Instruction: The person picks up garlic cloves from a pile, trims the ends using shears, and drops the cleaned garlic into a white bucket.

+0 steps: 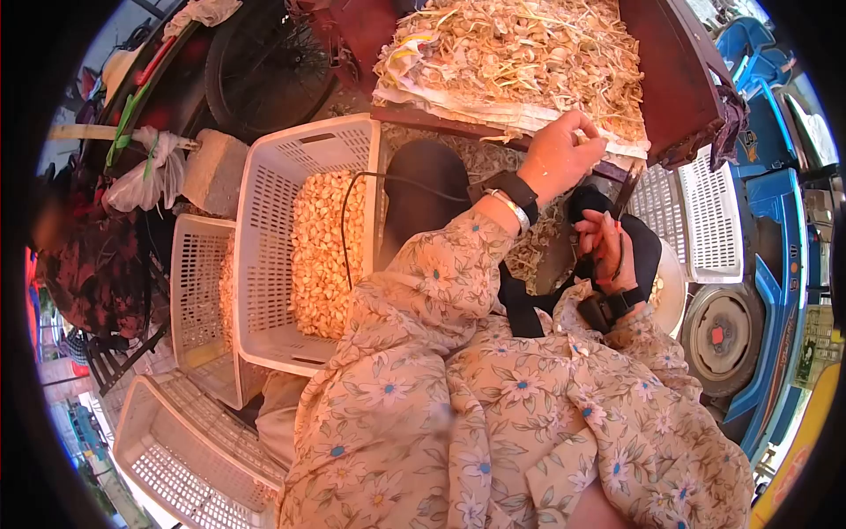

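My left hand (pixel 564 154) is pinched closed over the front edge of a dark red wooden tray (pixel 679 79). What its fingertips hold, if anything, is too small to make out. A heap of garlic cloves and loose papery skins (pixel 520 57) fills the tray, on a white cloth (pixel 476 108). Lower and to the right, my right hand (pixel 604 247) is curled around a small knife (pixel 628 189), its dark narrow blade pointing up towards the tray. On my left, a white slatted crate (pixel 264 264) holds many pale garlic cloves (pixel 322 256).
More white crates (pixel 198 282) stand at the left, one with cloves in it. Another white crate (pixel 709 212) and a pale bucket (pixel 671 286) are at the right, beside a blue vehicle (pixel 767 220). A concrete block (pixel 214 172) and a wheel (pixel 264 70) are at upper left. Skins litter the ground.
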{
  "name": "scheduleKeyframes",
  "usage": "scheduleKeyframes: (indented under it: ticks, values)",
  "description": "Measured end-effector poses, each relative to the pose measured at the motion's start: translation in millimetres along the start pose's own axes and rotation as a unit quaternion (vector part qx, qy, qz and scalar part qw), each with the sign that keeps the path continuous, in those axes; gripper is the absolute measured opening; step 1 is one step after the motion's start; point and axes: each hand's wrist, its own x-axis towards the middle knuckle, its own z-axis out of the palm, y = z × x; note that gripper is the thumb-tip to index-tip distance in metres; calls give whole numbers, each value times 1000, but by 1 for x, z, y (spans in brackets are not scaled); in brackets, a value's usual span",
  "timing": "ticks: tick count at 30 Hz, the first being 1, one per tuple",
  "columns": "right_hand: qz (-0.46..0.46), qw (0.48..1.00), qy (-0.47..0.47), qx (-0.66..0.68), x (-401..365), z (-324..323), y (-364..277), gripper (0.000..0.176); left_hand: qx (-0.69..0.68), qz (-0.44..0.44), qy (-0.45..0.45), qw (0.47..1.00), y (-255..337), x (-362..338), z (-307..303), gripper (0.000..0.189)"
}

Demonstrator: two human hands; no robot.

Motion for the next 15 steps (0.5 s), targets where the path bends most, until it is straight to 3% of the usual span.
scheduleKeyframes:
  ticks: [1, 2, 6, 8, 10, 11, 15]
  values:
    - [-23, 999, 8, 22, -2, 4, -6, 47, -15, 18, -34, 999, -23, -9, 5, 19]
    - [-23, 998, -17, 53, -2, 5, -11, 45, -43, -73, -51, 995, 3, -35, 8, 21]
    - [-6, 995, -94, 44, -12, 22, -30, 34, -20, -100, -110, 989, -22, -74, 13, 18]
    - [-5, 997, -76, 33, -18, 28, -29, 29, -38, -113, -140, 983, -28, -79, 11, 20]
    - [-1, 995, -72, 64, -23, 31, -23, 29, -45, -91, -125, 987, -26, -86, 11, 22]
    - [-1, 994, -76, 80, -24, 29, -24, 28, -54, -120, -139, 981, -24, -88, 7, 23]
    - [10, 999, -52, 7, -44, 38, -54, 25, -71, -166, -125, 976, -2, -99, 4, 43]
